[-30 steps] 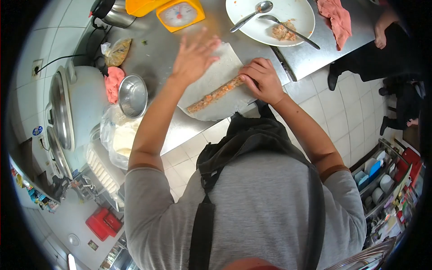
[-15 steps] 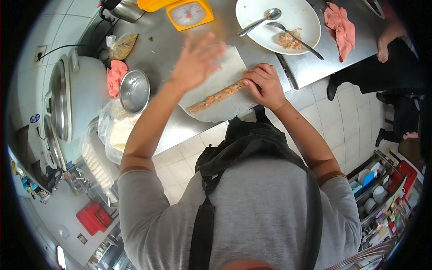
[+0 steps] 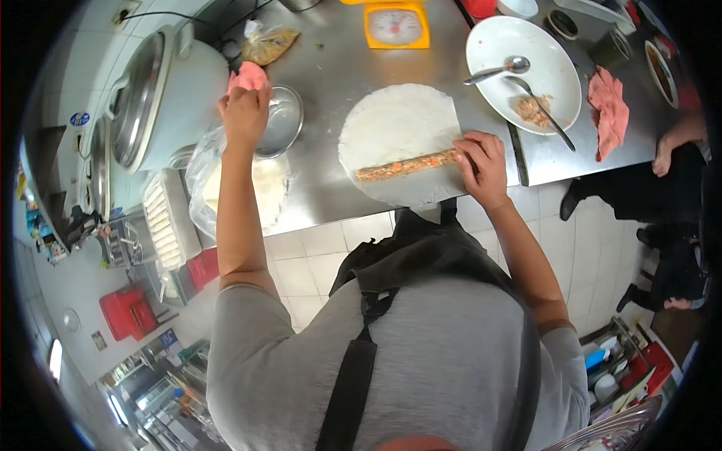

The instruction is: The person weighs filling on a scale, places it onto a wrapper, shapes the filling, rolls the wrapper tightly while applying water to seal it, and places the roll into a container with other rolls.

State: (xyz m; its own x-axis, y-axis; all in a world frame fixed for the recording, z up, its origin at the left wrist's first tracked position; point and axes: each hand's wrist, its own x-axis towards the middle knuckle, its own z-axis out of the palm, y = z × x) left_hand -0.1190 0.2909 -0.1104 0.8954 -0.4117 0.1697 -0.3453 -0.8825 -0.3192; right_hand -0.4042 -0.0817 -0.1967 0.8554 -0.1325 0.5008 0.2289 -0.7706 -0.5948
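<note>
A round, thin white wrapper sheet (image 3: 398,113) lies flat on the steel counter, its right side cut straight. Across its lower half runs a strip of orange-flecked minced filling (image 3: 406,167). My right hand (image 3: 483,167) is curled at the strip's right end, thumb and fingers closed around it. At the left, my left hand (image 3: 247,116) has its fingers closed on a crumpled pink cloth (image 3: 250,74); the fingertips are partly hidden. Just beside that hand stands a metal bowl (image 3: 282,124). Under my left forearm is a plastic bag (image 3: 201,184) with a stack of pale sheets (image 3: 263,197).
A white plate (image 3: 489,45) with two spoons and leftover filling sits at the right, near another pink cloth (image 3: 608,113). A yellow scale (image 3: 396,26) stands at the back. A large pot (image 3: 192,83) is left; a tray of white rolls (image 3: 162,225) is below. Another person's hand (image 3: 662,159) is far right.
My left hand has moved from above the wrapper leftward to the pink cloth and closed on it. My right hand stays at the filling's end. The view has shifted.
</note>
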